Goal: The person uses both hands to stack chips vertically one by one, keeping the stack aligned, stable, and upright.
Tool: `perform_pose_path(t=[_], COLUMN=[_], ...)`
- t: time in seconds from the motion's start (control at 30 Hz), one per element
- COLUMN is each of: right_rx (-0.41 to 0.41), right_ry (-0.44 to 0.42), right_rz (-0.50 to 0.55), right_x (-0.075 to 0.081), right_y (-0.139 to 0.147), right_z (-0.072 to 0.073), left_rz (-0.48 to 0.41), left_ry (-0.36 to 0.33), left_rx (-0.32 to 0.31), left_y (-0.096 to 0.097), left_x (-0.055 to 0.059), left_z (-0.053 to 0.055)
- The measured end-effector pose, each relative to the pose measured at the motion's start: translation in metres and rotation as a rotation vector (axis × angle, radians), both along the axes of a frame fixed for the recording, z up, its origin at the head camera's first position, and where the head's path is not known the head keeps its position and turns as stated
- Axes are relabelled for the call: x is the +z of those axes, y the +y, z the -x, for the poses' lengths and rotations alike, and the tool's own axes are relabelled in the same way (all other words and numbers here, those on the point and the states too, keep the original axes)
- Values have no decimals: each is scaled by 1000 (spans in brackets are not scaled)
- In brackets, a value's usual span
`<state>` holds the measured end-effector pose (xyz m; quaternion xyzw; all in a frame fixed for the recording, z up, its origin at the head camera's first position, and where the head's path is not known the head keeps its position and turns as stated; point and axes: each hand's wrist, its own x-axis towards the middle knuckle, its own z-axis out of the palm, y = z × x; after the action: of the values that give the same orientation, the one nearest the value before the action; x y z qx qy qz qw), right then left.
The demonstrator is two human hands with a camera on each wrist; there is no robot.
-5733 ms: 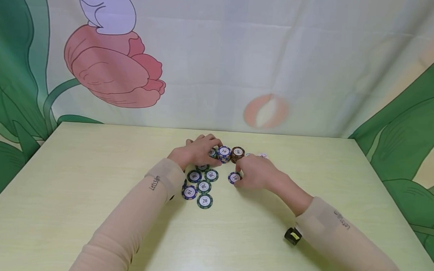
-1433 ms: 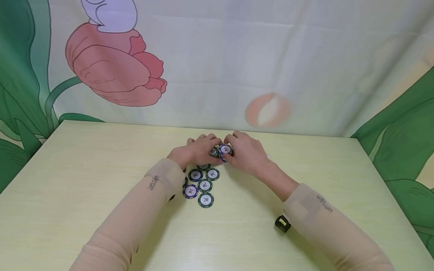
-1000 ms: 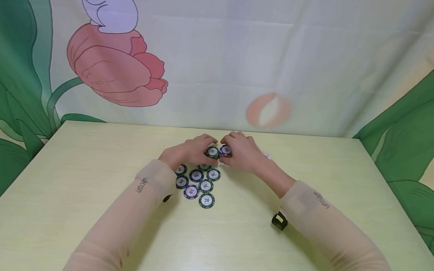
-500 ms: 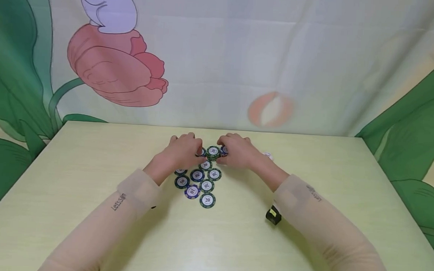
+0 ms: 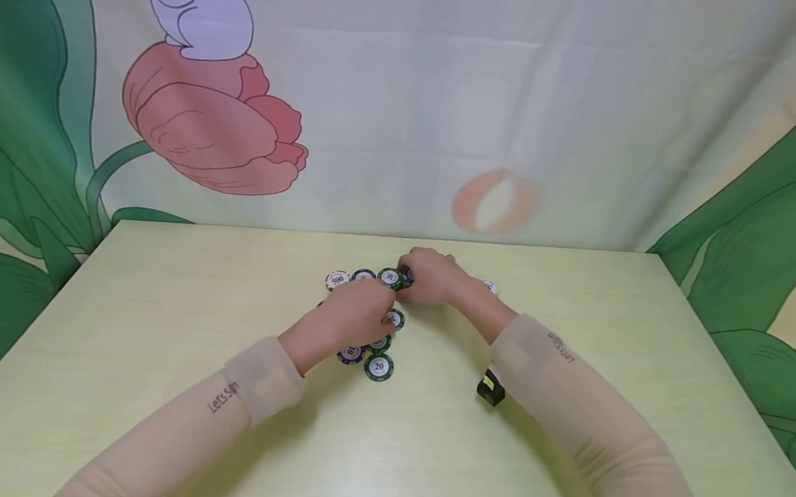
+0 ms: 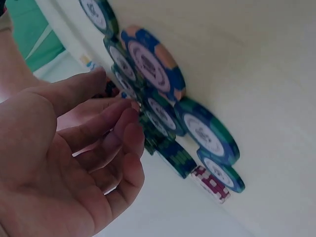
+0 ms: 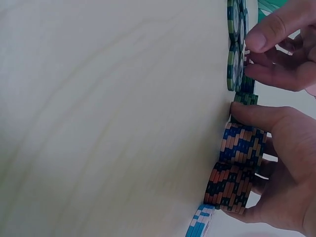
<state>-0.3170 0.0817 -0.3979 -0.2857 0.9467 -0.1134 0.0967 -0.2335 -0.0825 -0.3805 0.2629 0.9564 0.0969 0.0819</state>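
Note:
My left hand (image 5: 349,316) hovers over a cluster of loose poker chips. Its thumb and fingertips are apart beside a green 20 chip (image 5: 396,319). In the left wrist view its relaxed fingers hold nothing, and a blue-and-orange chip (image 6: 153,64) lies beyond them. At the back row, my right hand (image 5: 431,277) holds the side of the green poker chip stack (image 5: 390,277), thumb in front and fingers behind. From the right wrist, a blue-and-orange stack (image 7: 242,143) and a black-and-orange stack (image 7: 228,187) stand in front of that hand's palm. In the head view this hand hides most of them.
Left along the back row stand a blue-edged stack (image 5: 363,274) and a white 500 stack (image 5: 337,279). White chips (image 5: 491,286) show past the right hand. Another 20 chip (image 5: 378,367) lies nearest. A black wrist device (image 5: 491,388) hangs below the right sleeve.
The left hand has left the green stack, passed over the blue-edged stack and come forward over the loose chips. The right hand has moved from the loose blue chip to the back stacks, then slightly left.

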Motion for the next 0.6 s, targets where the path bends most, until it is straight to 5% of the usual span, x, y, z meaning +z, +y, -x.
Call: perform_pose_path(t=[0.6], right_rx=[-7], right_ry=[30], right_rz=[-4], right_x=[-2], right_y=[1], right_z=[-4], left_rz=[-5], left_ry=[38], left_rx=[4], left_y=[2], left_x=[-7], left_z=[0])
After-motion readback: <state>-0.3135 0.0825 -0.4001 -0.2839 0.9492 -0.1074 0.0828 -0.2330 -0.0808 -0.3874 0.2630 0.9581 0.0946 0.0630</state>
